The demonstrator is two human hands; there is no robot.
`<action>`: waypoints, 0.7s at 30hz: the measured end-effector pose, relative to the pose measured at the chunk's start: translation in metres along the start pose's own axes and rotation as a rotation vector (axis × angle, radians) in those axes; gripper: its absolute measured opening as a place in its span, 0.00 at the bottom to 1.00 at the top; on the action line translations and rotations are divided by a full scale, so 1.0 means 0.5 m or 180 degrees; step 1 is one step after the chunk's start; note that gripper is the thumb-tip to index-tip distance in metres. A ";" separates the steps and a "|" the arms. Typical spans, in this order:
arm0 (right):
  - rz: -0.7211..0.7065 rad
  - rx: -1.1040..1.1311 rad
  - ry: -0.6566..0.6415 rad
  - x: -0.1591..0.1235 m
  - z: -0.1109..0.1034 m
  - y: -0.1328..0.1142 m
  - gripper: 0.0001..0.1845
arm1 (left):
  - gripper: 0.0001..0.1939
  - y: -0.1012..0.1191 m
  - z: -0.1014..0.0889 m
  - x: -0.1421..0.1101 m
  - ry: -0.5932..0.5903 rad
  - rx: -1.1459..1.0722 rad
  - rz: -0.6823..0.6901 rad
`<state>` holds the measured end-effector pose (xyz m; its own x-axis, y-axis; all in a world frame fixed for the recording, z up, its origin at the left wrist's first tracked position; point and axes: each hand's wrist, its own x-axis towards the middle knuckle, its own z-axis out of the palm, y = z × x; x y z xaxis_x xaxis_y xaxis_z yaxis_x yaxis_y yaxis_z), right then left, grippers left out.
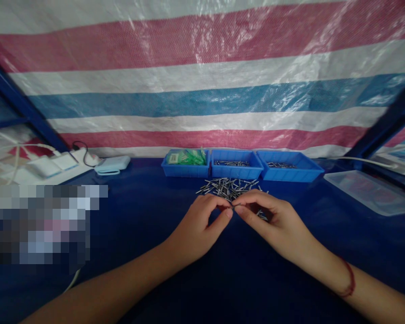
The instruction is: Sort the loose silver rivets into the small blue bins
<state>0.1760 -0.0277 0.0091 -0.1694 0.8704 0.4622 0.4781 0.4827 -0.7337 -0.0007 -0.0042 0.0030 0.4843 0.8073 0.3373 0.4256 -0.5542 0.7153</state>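
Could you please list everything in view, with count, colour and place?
Striped sheet: one, red, white and blue, background
Frame posts: two, blue, left and right
Table: one, dark blue, below
Bins: three, blue, table's back
Packets: several, green, left bin
Metal pieces: many, silvery, other two bins
Pile of thin pieces: one, silver and black, before the bins
Flat case: one, light blue, back left
Power strip: one, white, left
Cables: several, white and black, both sides
Lid or tray: one, translucent, right
Pixelated patch: one, contents unreadable, left
Bracelet: one, red, lower right
Held piece: apparently one, dark, centre
Left hand: one, bare, centre
Right hand: one, bare, beside it
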 end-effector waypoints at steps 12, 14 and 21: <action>-0.0075 -0.0180 -0.0088 0.004 0.001 0.009 0.04 | 0.03 0.002 0.000 0.001 0.0317 -0.0086 -0.0057; -0.0098 -0.0161 -0.0209 0.002 0.003 0.011 0.04 | 0.03 0.001 -0.001 0.001 0.0299 -0.0060 -0.0048; -0.0047 -0.0518 0.0147 0.027 -0.034 0.037 0.08 | 0.16 -0.013 0.007 -0.005 0.0391 0.0058 0.0035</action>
<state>0.1974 -0.0087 0.0102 -0.1395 0.8562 0.4974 0.6097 0.4701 -0.6382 -0.0019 -0.0034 -0.0047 0.3921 0.8193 0.4183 0.4352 -0.5658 0.7004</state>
